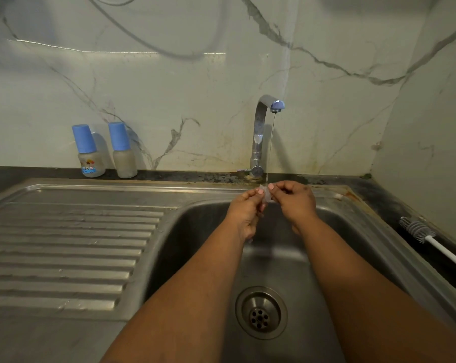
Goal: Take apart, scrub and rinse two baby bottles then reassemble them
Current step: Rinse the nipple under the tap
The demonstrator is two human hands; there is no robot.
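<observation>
**Clear part held under the running tap**

Stainless steel fills the head view: a sink (357,247) with a round drain (261,312) in its basin and a ribbed draining board (64,247) to the left. Both hands meet over the back of the basin, just below the tap (263,127), from whose blue-tipped spout a thin stream of water (271,148) falls onto them. Between the hands sits a small clear part (265,193), soft-looking and see-through; what it is exactly cannot be told. The left hand (245,214) pinches it from the left with thumb and fingers curled in, and the right hand (293,199) pinches it from the right in the same way, the two thumbs nearly touching.

Two baby bottles stand upright, well apart from the hands, on the dark ledge behind the draining board, against the marble-patterned wall. The printed bottle (88,151) is on the left and the plain bottle (122,150) just beside it; each wears a blue cap. A bottle brush (418,230) with grey bristles and a white handle lies on the dark counter to the right of the sink.
</observation>
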